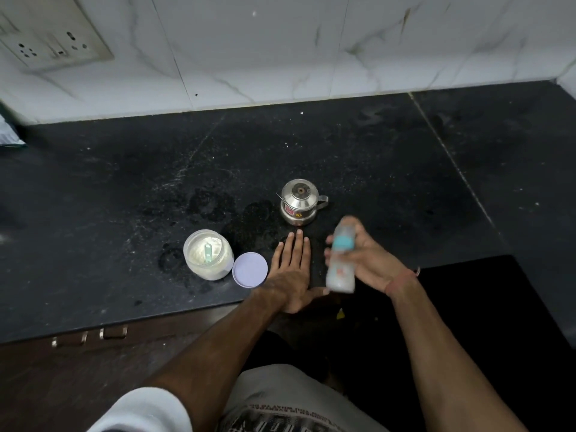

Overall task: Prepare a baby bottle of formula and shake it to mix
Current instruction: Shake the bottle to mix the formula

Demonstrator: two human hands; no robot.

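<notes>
Left of centre on the black stone bench (124, 188), an open clear plastic jar of white formula powder (208, 254) holds a pale green scoop, its round lilac lid (250, 269) lying just beside it. The left hand (291, 269) rests flat on the bench, fingers straight. Above it stands a small lidded steel pot (300, 201). Right of centre, the right hand (367, 263) has its grip closed round a blurred clear baby bottle with a teal collar (341, 260), held above the bench.
</notes>
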